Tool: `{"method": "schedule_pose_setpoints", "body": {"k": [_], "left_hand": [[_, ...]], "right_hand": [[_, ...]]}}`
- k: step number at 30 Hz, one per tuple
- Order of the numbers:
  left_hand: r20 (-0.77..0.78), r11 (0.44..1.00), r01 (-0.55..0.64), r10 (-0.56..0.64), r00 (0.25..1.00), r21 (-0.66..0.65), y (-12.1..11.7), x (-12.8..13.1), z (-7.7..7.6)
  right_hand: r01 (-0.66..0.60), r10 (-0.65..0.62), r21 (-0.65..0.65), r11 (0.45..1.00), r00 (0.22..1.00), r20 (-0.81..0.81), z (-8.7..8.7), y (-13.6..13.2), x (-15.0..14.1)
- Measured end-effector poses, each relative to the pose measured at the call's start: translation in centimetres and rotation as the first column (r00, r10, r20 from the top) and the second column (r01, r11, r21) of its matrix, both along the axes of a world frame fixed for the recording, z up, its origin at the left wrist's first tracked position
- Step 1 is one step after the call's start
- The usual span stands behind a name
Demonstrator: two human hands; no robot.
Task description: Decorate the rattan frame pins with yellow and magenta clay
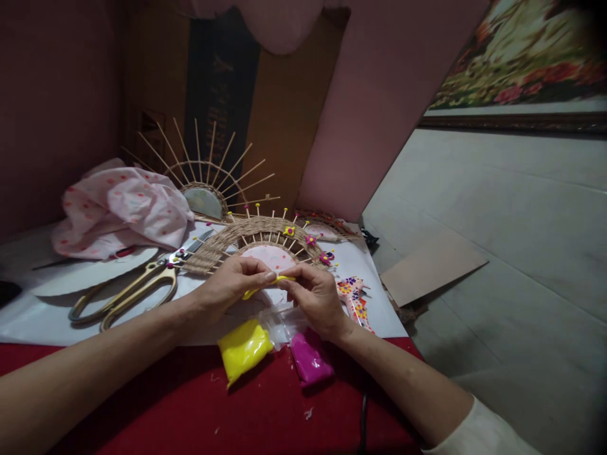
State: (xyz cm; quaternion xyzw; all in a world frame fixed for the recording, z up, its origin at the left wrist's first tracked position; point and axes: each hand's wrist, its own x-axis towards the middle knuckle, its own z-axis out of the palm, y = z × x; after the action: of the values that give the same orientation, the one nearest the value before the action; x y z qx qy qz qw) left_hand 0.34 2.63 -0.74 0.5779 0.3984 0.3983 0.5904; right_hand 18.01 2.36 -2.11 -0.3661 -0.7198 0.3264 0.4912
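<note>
Both hands pinch one soft strip of yellow modelling clay (285, 278) between thumb and fingers. My left hand (241, 281) is closed on its left part, where some clay hangs below the fingers. My right hand (315, 294) grips the other end. Just behind them stands a half-round woven fan (222, 243) of twine and sticks, its rim set with small yellow and pink balls and a few clay flowers. Below the hands lie a bag of yellow clay (245, 347) and a bag of magenta clay (310, 360).
Large scissors (126, 294) lie at left beside dotted pink cloth (126, 205). Behind is a bare stick frame (203, 170). A flower-patterned glue gun (354, 297) lies right of my right hand. The white sheet (379, 303) ends at the red table cover (190, 404).
</note>
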Motion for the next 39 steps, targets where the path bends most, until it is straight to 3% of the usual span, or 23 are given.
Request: {"method": "schedule_pose_setpoints", "body": {"k": [6,9,12,17,22,26,29,33,39], "left_hand": [[-0.009,0.995,0.087,-0.087,0.996,-0.053,-0.26,0.07,0.09],[-0.039,0.999,0.04,-0.042,0.998,-0.037,-0.2,0.0,0.34],[0.0,1.0,-0.009,0.009,1.0,-0.021,-0.1,-0.05,0.43],[0.053,0.987,0.092,-0.086,0.995,-0.13,-0.13,-0.09,0.11],[0.01,0.994,0.035,-0.035,0.999,-0.103,0.01,-0.16,0.12],[0.068,0.989,0.069,-0.06,0.996,-0.132,0.12,-0.18,0.08],[0.021,0.988,0.054,-0.051,0.998,-0.144,0.01,-0.14,0.31],[-0.013,0.996,-0.003,0.001,1.0,-0.091,-0.07,-0.11,0.47],[-0.02,0.989,0.066,-0.07,0.997,-0.132,0.02,-0.18,0.24]], "right_hand": [[0.011,-0.013,-0.024,1.0,0.996,-0.089,0.0,0.08,-0.03],[-0.027,0.016,-0.079,0.996,0.99,-0.137,0.13,0.08,-0.11],[-0.024,0.016,-0.062,0.998,0.992,-0.125,0.25,-0.06,-0.09],[0.005,-0.007,-0.017,1.0,0.993,-0.121,0.28,-0.02,-0.02],[-0.028,0.019,-0.081,0.996,0.993,-0.114,0.35,0.03,-0.09],[0.011,-0.013,-0.026,1.0,0.995,-0.098,0.37,-0.01,0.03],[0.028,-0.027,0.019,0.999,0.998,-0.06,0.18,0.2,0.12],[-0.01,0.008,-0.05,0.999,0.999,-0.048,-0.05,0.31,0.06],[0.005,-0.007,-0.012,1.0,0.995,-0.104,-0.07,0.17,-0.04]]}}
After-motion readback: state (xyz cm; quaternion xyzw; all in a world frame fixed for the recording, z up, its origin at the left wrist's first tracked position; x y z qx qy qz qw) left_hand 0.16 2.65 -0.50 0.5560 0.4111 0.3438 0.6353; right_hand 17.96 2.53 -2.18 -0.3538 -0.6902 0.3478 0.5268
